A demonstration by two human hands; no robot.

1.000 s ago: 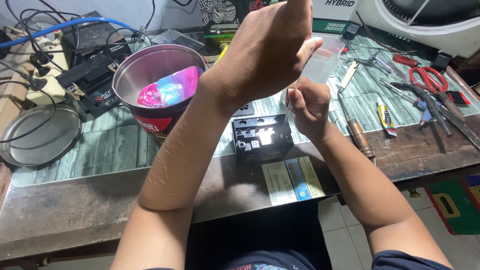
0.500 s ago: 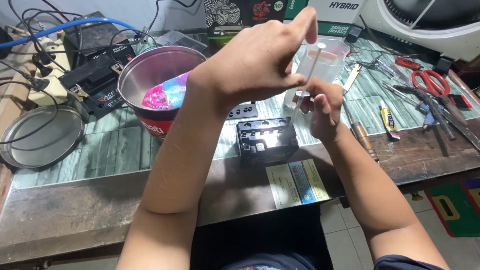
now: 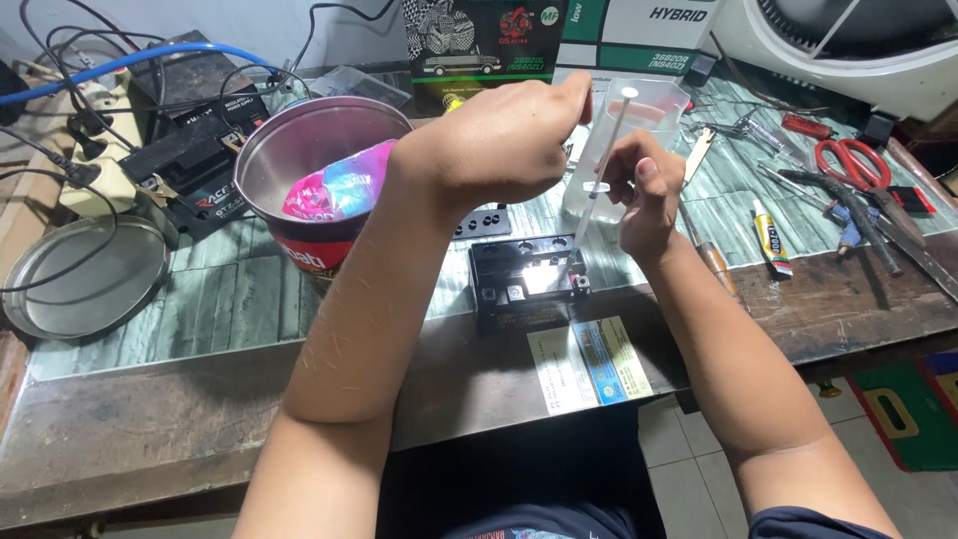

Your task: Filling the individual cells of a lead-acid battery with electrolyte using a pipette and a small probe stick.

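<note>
Workbench (image 3: pixel 200 399) fills most of my view, its top partly covered in green striped sheeting, with a worn wooden edge nearest me. Next in size, a round metal tin (image 3: pixel 324 180) stands left of centre on the bench, holding a crumpled pink and blue plastic bag (image 3: pixel 339 190); its lid (image 3: pixel 85 277) lies flat well to the left. Behind the tin I see a black battery (image 3: pixel 195 170) tangled in cables. A clear plastic cup (image 3: pixel 624 130) stands behind my hands, near the boxes at the back. Directly below my hands sits a small black battery (image 3: pixel 529 279), its top facing up and catching glare, with a printed card (image 3: pixel 584 364) lying just in front of it at the bench edge. My left hand (image 3: pixel 509 140) is raised above the small battery, fingers curled together, thumb and forefinger pinched on the top end of a thin syringe (image 3: pixel 604 165). My right hand (image 3: pixel 644 195) is closed around the syringe's lower barrel, and the syringe slants down so its tip reaches the small battery's top; I cannot tell whether it goes into a hole. To the right lie red-handled scissors (image 3: pixel 848 160), a screwdriver (image 3: pixel 714 262) just beside my right wrist, and a small yellow glue tube (image 3: pixel 768 235).
</note>
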